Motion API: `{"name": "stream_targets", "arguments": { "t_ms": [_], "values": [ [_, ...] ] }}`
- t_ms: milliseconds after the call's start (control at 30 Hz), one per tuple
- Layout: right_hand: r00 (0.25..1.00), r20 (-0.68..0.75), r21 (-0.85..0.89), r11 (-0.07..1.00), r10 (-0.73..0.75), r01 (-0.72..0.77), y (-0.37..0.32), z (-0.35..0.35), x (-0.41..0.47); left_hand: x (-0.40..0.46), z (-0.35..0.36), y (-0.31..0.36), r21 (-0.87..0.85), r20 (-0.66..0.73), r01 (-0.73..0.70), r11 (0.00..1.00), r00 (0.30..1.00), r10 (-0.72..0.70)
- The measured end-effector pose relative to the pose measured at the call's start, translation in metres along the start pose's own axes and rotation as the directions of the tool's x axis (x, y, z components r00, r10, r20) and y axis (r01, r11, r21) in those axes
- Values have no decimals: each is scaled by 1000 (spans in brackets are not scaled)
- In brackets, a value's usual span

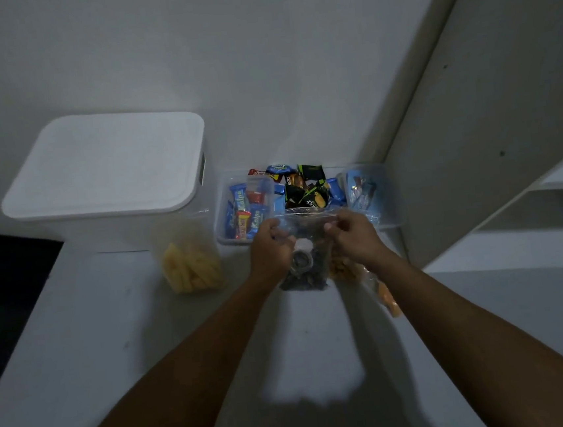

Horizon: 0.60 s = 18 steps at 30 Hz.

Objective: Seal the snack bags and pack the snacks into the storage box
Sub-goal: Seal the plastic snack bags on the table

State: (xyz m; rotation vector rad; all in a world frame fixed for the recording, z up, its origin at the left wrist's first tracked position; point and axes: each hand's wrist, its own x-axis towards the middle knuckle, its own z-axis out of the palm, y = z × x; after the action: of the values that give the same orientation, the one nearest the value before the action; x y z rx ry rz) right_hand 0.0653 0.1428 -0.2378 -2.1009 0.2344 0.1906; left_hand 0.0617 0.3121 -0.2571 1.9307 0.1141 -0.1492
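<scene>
A clear zip bag (307, 266) with dark snacks hangs upright between my hands above the white table. My left hand (269, 249) pinches the bag's top edge at its left end, and my right hand (352, 235) pinches the same edge at its right end. Behind the bag stands a clear storage box (227, 241) with several wrapped snacks in blue, red and black packets. A second clear bag with yellow sticks (191, 268) stands to the left. A bag with orange snacks (382, 293) lies under my right forearm, partly hidden.
A white lidded bin (107, 164) stands at the back left against the wall. White shelving (505, 123) rises on the right. The table's left edge (39, 285) drops to a dark floor.
</scene>
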Motion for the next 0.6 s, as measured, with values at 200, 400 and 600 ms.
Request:
{"name": "stream_targets", "arguments": {
  "t_ms": [200, 400, 600],
  "values": [
    [969, 87, -222, 943, -233, 247, -9, -4, -20, -19, -4, 10, -12, -33, -38, 999, 999, 37],
    [951, 55, -87, 948, -304, 307, -22, -13, -33, -33, -26, 12, -151, -86, -138, 979, 988, 126],
    [961, -29, 16, 961, -277, 277, -40, -17, -34, -27, -45, 25, -249, -170, -74, 966, 985, 32]
  ]
}}
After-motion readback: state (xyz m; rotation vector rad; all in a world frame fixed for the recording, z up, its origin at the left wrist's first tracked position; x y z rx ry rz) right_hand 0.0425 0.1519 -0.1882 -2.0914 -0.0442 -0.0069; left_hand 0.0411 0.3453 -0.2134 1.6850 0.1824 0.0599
